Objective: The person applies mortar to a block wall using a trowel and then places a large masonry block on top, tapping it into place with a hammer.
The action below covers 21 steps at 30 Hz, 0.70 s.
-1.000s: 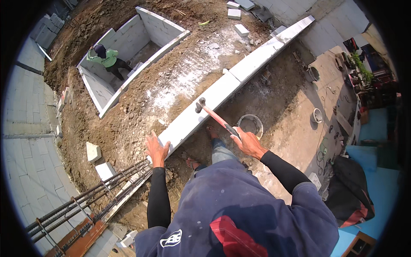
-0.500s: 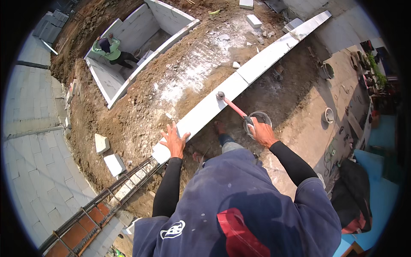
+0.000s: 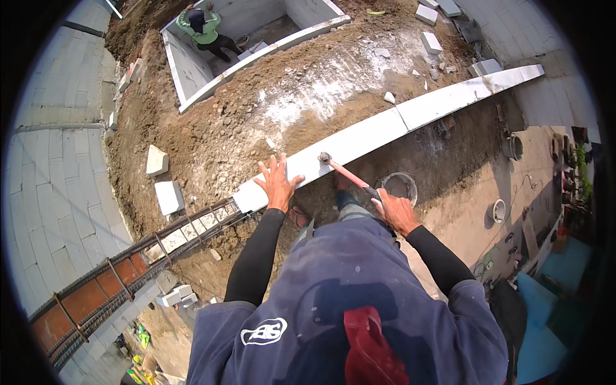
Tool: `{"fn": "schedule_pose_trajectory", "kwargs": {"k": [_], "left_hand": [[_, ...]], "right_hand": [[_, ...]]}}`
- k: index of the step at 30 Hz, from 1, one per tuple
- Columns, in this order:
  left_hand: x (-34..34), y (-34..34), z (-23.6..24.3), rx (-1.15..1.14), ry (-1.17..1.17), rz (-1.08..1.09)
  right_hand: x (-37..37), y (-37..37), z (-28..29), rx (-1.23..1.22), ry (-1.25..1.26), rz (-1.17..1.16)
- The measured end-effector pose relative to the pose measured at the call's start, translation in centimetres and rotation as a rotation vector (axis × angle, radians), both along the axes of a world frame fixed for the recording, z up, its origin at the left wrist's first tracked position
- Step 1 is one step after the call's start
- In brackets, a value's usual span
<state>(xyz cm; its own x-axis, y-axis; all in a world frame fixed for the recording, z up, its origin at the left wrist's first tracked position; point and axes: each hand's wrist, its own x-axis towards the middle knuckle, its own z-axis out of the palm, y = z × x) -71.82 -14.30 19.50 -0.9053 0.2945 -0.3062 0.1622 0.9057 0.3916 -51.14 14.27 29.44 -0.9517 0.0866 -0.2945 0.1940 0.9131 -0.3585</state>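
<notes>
A low wall of white concrete blocks (image 3: 353,142) runs diagonally in front of me, up to the far right. My left hand (image 3: 278,186) lies with fingers spread on the top of the wall, near its left end. In my right hand (image 3: 396,213) is a hammer (image 3: 350,174), its reddish handle wrapped by my fingers. The grey hammer head is at the block's top face, to the right of my left hand; whether it touches cannot be made out.
Steel rebar (image 3: 131,292) extends from the wall's left end. Loose white blocks (image 3: 169,197) lie on the dirt. Beside my right hand stands a bucket (image 3: 401,187); another bucket (image 3: 496,210) is farther right. A person in green (image 3: 199,25) works inside a block-walled pit (image 3: 256,62).
The hammer head has come leftward along the block, nearer my left hand. My left hand stays spread on the wall. The whole view has shifted and turned.
</notes>
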Motion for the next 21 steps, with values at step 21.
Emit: {"fn": "schedule_pose_trajectory", "kwargs": {"k": [21], "left_hand": [[8.7, 1.8, 2.0, 0.555, 0.269, 0.043]], "right_hand": [[-1.2, 2.3, 1.6, 0.081, -0.052, 0.170]]}}
